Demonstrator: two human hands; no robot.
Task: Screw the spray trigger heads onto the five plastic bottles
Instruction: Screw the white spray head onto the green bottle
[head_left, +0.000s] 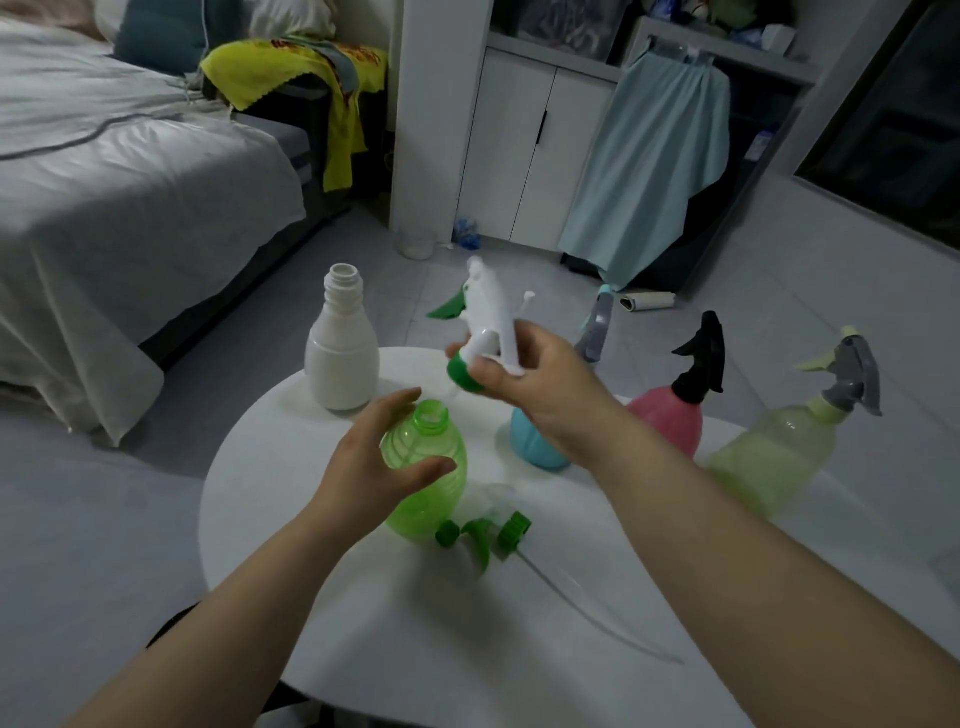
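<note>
Grey floor tiles and a bed surround the round white counter (415, 634), which carries five plastic bottles. At its middle the left grip (363, 462) wraps the translucent green ribbed bottle (431, 488), probably to steady it with its open neck up. Just above, the right grip (530, 384) pinches the white spray trigger head with green collar (485, 322), collar downward, seemingly ready to lower onto a neck. The opaque white bottle (343, 364) at far left is also uncapped. The blue bottle (530, 441), pink bottle (670, 421) and pale yellow bottle (774, 457) on the right wear heads: three. A fifth, green-and-clear trigger head (480, 535) lies nearer.
</note>
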